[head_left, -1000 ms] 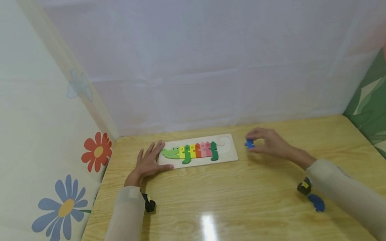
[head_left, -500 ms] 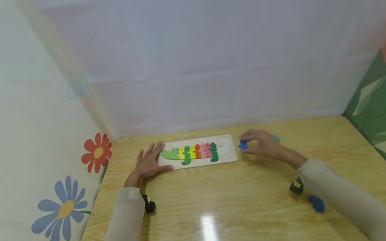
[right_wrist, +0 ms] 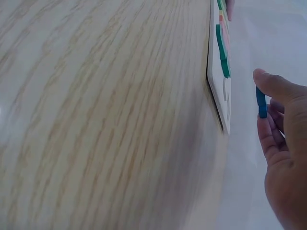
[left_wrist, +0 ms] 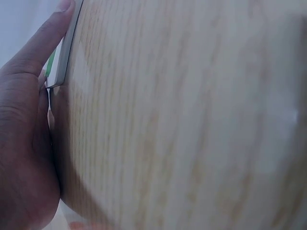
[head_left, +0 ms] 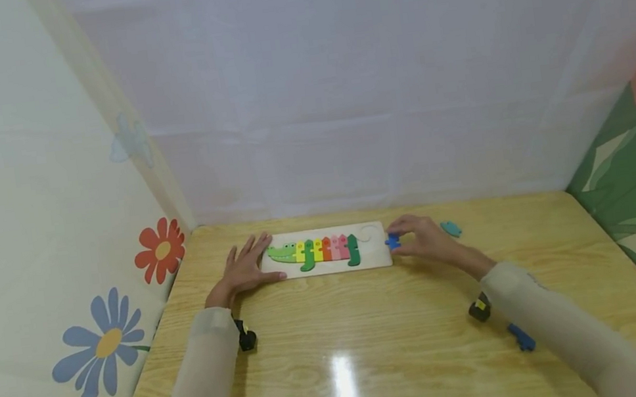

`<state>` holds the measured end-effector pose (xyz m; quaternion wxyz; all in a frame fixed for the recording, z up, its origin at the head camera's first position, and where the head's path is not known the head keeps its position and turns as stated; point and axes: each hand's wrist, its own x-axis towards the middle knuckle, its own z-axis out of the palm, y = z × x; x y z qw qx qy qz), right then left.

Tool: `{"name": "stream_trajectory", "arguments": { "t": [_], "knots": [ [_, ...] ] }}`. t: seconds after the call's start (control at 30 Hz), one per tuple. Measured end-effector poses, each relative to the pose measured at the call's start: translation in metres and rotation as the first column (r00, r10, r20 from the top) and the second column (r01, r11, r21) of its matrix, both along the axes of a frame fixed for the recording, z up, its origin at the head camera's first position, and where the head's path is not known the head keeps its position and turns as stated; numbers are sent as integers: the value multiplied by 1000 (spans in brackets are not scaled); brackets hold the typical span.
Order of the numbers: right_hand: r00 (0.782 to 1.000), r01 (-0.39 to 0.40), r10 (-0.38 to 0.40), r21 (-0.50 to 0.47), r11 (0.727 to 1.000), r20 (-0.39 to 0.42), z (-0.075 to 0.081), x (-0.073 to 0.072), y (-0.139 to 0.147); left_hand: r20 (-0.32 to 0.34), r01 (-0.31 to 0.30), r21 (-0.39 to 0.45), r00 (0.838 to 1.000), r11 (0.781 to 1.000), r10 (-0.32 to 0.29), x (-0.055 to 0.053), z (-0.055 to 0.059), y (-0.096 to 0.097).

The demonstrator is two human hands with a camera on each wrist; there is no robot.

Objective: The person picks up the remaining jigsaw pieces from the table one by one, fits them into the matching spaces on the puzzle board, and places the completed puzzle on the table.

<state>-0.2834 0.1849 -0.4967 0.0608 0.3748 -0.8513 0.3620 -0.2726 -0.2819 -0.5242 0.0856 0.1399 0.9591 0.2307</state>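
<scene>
A white puzzle board (head_left: 375,257) lies near the back of the table, bearing a crocodile made of coloured pieces: a light green head (head_left: 282,253), then yellow, green, orange and pink segments and a dark green leg piece (head_left: 352,250). To the right of that leg the board is bare, with a curled tail outline. My left hand (head_left: 245,270) rests at the board's left end, fingers spread and thumb on its lower edge. Between thumb and fingers, my right hand (head_left: 425,238) pinches a blue puzzle piece (head_left: 393,241) by the board's right edge, raised above the table in the right wrist view.
A teal piece (head_left: 451,228) lies on the table behind the right hand. Another blue piece (head_left: 522,337) lies by the right forearm, partly covered by the sleeve. White cloth (head_left: 305,94) rises behind the table, and flowered panels stand at both sides.
My right hand has moved left with the blue puzzle piece, from beside the board to its right edge. The teal piece has come into view behind it. The left hand stays in place.
</scene>
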Motion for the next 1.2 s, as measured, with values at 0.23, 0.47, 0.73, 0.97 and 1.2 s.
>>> {"name": "stream_trajectory", "arguments": {
  "t": [0.23, 0.47, 0.73, 0.97, 1.2],
  "knots": [
    [999, -32, 32, -19, 999, 4, -6, -2, -5, 9, -4, 27, 1000, 1000, 4, 1, 0, 2],
    [999, -42, 42, -3, 999, -13, -6, -5, -13, 5, -10, 19, 1000, 1000, 10, 1, 0, 1],
    [999, -44, 44, 3, 999, 4, -7, -7, -22, 5, -9, 31, 1000, 999, 8, 1, 2, 2],
    [999, -48, 48, 13, 999, -7, -10, -9, -30, 5, -6, 22, 1000, 1000, 6, 1, 1, 2],
    [998, -58, 57, 13, 998, 33, -11, -11, -38, 1, -4, 23, 1000, 1000, 4, 2, 2, 2]
  ]
}}
